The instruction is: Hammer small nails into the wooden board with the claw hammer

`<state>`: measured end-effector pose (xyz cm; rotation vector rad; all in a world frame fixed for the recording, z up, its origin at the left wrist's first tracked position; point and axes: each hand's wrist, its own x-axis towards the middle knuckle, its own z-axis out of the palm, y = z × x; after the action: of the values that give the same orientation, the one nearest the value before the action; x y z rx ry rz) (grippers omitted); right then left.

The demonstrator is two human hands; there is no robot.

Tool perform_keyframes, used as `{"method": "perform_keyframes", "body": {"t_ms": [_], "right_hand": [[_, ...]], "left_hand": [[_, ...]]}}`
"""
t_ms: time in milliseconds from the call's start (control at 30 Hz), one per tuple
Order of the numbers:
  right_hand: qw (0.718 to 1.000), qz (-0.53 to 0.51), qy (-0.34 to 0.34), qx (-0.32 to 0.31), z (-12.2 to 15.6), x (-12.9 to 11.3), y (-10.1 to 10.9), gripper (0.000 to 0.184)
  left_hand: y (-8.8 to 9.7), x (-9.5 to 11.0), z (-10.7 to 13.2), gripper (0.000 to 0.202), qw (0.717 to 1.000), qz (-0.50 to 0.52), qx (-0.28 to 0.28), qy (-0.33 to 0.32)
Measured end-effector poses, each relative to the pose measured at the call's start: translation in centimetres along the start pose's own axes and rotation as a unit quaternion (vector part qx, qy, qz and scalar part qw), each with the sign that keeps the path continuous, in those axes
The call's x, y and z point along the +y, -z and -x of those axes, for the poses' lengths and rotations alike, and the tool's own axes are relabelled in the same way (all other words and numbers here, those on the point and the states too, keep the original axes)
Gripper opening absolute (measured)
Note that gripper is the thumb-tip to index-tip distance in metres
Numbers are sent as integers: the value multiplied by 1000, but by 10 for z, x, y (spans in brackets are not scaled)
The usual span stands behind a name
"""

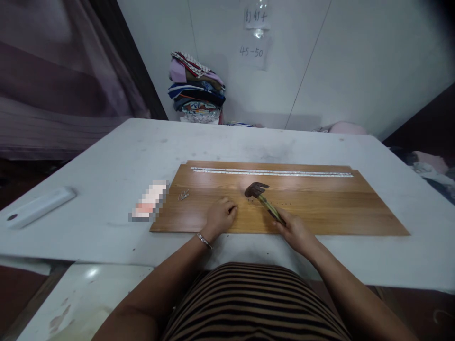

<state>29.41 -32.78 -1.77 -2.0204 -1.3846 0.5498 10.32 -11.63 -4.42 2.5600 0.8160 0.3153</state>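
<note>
A wooden board lies flat on the white table. My right hand is closed round the handle of a small hammer, whose dark head hovers over the board's middle. My left hand rests on the board just left of the hammer head, fingers curled and pinched together; what they hold is too small to make out. A little pile of nails lies on the board's left end. A row of tiny dark dots runs along the board right of the hammer. A pale strip runs along the board's far edge.
A blurred pinkish object sits on the table left of the board. A long white bar-shaped object lies at the table's left edge. Folded clothes are stacked against the white wall behind the table.
</note>
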Motion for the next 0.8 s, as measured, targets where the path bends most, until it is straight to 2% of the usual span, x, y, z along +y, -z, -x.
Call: {"method": "perform_keyframes", "body": {"t_ms": [300, 533, 800], "right_hand": [[999, 27, 2, -16, 1, 6, -3, 35], [1000, 17, 11, 3, 3, 6, -4, 36], [1000, -6, -4, 6, 0, 4, -2, 46]], "left_hand": [[-3, -1, 0, 22, 1000, 4, 21, -13], [-3, -2, 0, 22, 1000, 13, 19, -7], [-3, -2, -1, 21, 1000, 5, 11, -4]]}}
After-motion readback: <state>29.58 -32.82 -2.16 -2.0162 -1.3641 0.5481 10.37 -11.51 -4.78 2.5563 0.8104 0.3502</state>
